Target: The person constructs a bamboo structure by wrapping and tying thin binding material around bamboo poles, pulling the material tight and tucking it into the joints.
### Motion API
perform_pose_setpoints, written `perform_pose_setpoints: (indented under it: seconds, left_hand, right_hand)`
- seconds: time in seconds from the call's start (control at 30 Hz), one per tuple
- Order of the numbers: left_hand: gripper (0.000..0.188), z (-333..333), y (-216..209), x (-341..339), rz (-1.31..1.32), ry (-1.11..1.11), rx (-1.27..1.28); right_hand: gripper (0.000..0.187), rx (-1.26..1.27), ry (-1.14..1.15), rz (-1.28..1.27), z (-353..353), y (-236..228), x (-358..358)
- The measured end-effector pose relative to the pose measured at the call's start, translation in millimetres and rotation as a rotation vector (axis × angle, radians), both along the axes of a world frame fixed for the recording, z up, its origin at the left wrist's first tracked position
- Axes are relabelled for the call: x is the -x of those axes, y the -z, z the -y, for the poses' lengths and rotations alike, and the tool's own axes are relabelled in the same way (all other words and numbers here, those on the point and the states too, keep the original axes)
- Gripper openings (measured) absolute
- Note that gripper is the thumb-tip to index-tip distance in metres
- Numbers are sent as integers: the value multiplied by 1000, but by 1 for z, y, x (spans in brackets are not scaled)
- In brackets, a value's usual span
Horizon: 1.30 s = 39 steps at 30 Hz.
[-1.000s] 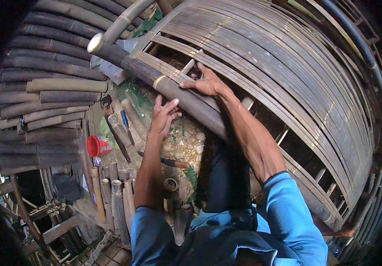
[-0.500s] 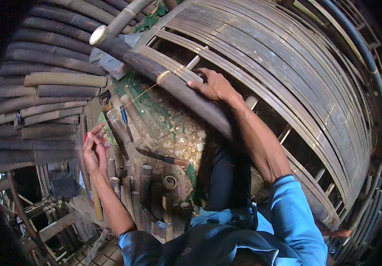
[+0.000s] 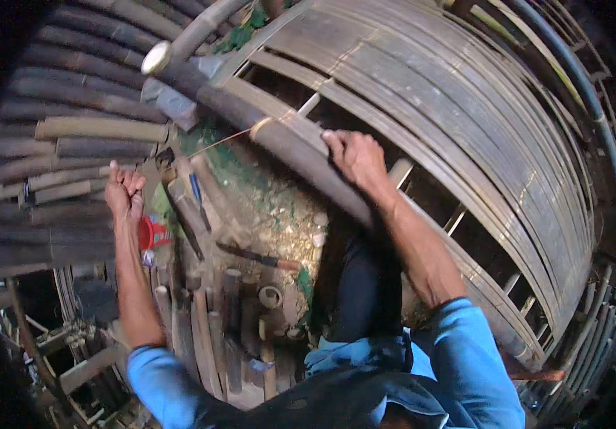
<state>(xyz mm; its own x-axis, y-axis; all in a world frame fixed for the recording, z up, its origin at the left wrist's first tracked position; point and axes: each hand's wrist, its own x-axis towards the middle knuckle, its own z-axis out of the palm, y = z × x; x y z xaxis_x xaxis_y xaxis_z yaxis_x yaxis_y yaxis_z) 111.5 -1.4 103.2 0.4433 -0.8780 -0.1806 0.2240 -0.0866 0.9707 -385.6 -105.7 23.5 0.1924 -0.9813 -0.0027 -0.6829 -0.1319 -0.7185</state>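
A curved frame of bamboo slats (image 3: 422, 86) fills the right side, with a thick dark bamboo pole (image 3: 308, 163) along its near edge. Round the pole and a slat runs a thin orange-brown strand (image 3: 221, 142), stretched taut toward the left. Its far end is lost against the background near my left hand (image 3: 125, 191), which is raised with fingers curled as if round the strand. My right hand (image 3: 358, 161) bends its fingers over the edge slat (image 3: 309, 131) beside the pole, thumb side toward the binding.
Dark bamboo poles (image 3: 86, 89) are stacked at the left. On the littered ground lie a wooden-handled knife (image 3: 277, 262) and a blue-handled tool (image 3: 195, 187). A red container (image 3: 152, 232) stands by my left forearm, with cut bamboo pieces (image 3: 231, 293) nearer me.
My left hand has moved left and upward, away from the pole, with the strand pulled out tight. The right hand has shifted a little rightward along the slat. The red container has come into fuller view.
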Motion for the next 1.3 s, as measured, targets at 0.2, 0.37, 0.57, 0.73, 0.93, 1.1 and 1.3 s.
perform_pose_setpoints:
  seconds: [0.2,0.37,0.57,0.73,0.93,1.1,1.3]
  left_hand:
    - [33,-55,89,14,30,-166,-539]
    - [39,-133,94,-69,1047,197,-810]
    - [66,-212,51,-75,1179,-236,-609]
    - [34,-228,103,24,1114,140,-773]
    - [27,-158,139,274,835,448,-387]
    - [54,-157,130,439,707,480,-176]
    - [91,-184,123,503,1197,553,-36]
  right_hand:
    - [40,4,9,69,2,-6,2]
    - [32,302,11,243,-30,-10,52]
    - [15,305,412,62,-165,-27,237]
    - [36,-20,615,-121,-264,-11,336]
    - [47,-254,514,-183,-269,-29,331]
    - [46,-230,474,-165,-266,-26,339]
    - [50,-328,509,-124,-260,-22,333]
